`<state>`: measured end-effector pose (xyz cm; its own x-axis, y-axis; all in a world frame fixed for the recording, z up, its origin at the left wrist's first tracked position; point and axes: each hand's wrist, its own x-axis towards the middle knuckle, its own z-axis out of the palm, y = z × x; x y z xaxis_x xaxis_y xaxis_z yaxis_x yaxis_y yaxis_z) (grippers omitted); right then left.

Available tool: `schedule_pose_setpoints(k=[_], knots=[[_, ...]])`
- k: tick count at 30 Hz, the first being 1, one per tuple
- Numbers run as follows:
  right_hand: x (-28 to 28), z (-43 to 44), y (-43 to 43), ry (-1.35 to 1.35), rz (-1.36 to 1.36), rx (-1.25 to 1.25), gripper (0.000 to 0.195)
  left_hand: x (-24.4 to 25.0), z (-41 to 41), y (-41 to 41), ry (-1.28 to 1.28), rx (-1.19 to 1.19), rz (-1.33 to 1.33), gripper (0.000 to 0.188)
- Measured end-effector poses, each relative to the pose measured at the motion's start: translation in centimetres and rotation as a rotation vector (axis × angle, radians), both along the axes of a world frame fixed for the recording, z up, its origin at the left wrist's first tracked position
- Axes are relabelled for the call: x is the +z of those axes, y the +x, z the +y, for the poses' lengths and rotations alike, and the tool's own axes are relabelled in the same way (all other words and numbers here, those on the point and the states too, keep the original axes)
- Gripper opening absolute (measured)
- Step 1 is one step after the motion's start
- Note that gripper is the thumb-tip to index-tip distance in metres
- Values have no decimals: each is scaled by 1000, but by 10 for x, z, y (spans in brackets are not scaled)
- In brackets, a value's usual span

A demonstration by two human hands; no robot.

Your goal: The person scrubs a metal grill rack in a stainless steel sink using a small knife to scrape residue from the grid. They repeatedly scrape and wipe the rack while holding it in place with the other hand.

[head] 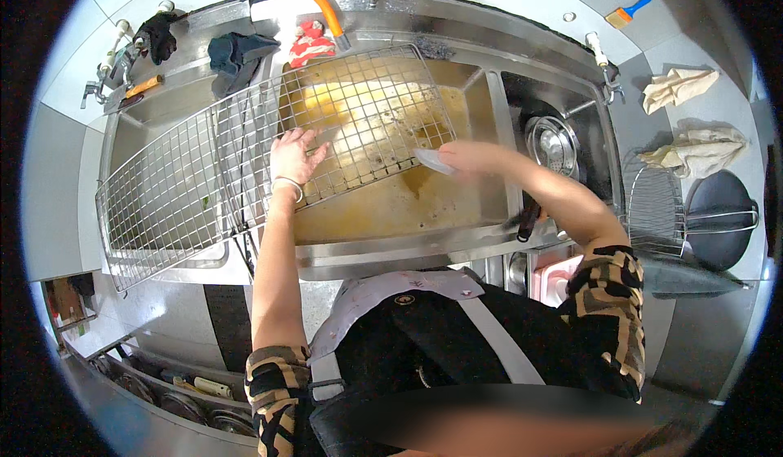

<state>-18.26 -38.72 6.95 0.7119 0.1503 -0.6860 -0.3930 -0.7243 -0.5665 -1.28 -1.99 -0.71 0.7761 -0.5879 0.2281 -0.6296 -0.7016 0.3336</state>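
A long metal wire rack (373, 108) lies slanted across the left and middle basins of a stainless-steel sink. My left hand (296, 157) rests on the rack with fingers spread, over the left side of the middle basin (498, 200). At the rack's right end, my right hand (474, 156) grips a pale, flat piece like a scraper (433, 161); its tip touches or nearly touches the rack's near edge. The right hand looks slightly blurred. Yellowish-brown residue or liquid (373, 218) covers the basin's floor beneath the rack.
An orange-ended hose (328, 13) hangs behind the rack, beside a red-and-white cloth (311, 44). Dark cloths (235, 59) lie on the back left ledge. Metal strainers (552, 145) sit in the right basin. On the right wall hang a pan (722, 218) and a wire basket (654, 209).
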Motion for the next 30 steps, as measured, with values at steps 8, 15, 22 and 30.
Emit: schedule_pose_setpoints(k=[8,15,22,30], knots=[[27,36,21,-38,218,-80,31,0,7,-5,22,18,24,41],[30,35,24,-91,208,-7,26,0,1,-4,22,18,-5,40],[19,10,13,16,146,58,24,2,-4,-7,37,-8,-31,39],[36,9,11,91,276,-8,23,1,1,-11,50,-22,-36,40]])
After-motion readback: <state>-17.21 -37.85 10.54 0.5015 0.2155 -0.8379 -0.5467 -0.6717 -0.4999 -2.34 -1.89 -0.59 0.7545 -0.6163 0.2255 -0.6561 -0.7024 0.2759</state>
